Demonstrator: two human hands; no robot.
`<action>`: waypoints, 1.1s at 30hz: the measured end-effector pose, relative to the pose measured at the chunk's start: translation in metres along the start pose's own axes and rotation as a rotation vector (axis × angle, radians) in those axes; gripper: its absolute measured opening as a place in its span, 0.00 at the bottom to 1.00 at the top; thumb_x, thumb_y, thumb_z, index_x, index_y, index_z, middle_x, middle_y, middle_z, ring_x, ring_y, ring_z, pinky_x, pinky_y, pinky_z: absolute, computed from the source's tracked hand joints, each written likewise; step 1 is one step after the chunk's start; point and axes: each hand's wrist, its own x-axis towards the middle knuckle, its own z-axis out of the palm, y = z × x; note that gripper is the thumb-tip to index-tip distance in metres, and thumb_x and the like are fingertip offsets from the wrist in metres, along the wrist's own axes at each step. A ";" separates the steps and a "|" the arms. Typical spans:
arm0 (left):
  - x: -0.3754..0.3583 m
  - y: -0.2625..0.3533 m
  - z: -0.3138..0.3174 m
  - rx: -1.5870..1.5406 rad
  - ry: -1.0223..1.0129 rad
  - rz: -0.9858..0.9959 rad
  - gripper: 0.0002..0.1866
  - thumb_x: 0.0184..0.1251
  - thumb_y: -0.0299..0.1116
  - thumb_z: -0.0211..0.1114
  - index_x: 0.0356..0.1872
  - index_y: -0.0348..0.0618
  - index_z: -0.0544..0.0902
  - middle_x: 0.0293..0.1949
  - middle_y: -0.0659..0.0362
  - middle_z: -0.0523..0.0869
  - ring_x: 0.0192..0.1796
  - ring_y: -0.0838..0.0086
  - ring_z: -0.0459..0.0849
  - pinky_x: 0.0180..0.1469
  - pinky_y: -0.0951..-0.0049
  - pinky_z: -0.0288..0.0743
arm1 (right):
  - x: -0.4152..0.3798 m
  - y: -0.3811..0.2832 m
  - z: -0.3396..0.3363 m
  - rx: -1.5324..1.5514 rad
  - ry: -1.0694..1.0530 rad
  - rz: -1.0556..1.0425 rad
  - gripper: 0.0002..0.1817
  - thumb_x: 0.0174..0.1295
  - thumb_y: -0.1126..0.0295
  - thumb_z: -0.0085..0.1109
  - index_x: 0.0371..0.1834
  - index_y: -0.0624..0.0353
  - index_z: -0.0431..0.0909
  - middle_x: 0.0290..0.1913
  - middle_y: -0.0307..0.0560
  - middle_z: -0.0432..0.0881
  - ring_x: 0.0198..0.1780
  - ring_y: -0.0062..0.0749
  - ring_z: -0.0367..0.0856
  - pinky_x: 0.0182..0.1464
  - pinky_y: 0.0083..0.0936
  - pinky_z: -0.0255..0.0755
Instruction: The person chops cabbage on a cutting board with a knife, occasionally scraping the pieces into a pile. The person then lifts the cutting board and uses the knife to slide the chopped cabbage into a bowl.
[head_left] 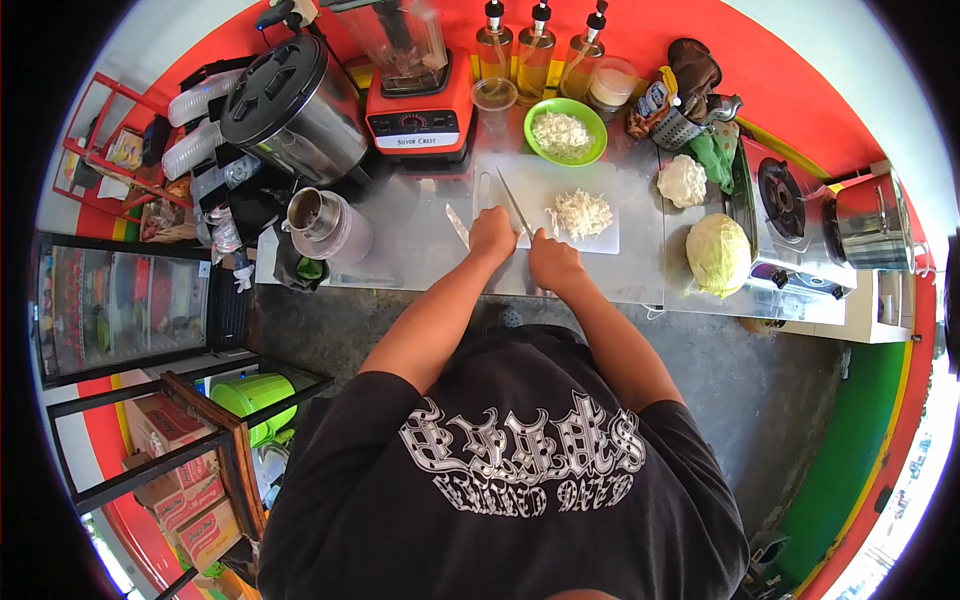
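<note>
My right hand (555, 262) grips a kitchen knife (514, 200), its blade pointing away from me over the white cutting board (540, 172). Close to its left, my left hand (493, 237) rests at the board's near edge with the fingers curled in; whatever they hold is hidden. A second blade (456, 224) lies on the metal counter beside my left hand, its handle out of sight under the hand or wrist. Finely shredded cabbage (580, 214) sits in a pile on the right half of the board. More shreds fill a green bowl (598, 128) behind the board.
Right of the board are a whole cabbage (718, 256), a cauliflower-like white head (682, 181) and a gas stove (785, 200). A red blender (420, 110), oil bottles (536, 55) and a plastic cup (495, 95) line the back. A steel pot (295, 110) and pink-white jug (340, 232) stand left.
</note>
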 end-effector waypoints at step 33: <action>-0.018 -0.011 0.006 -0.095 0.026 0.090 0.08 0.60 0.33 0.68 0.31 0.38 0.89 0.36 0.42 0.90 0.42 0.45 0.90 0.48 0.51 0.84 | 0.002 -0.004 0.012 0.046 0.081 -0.010 0.13 0.70 0.71 0.49 0.53 0.66 0.70 0.43 0.63 0.89 0.47 0.55 0.90 0.48 0.46 0.85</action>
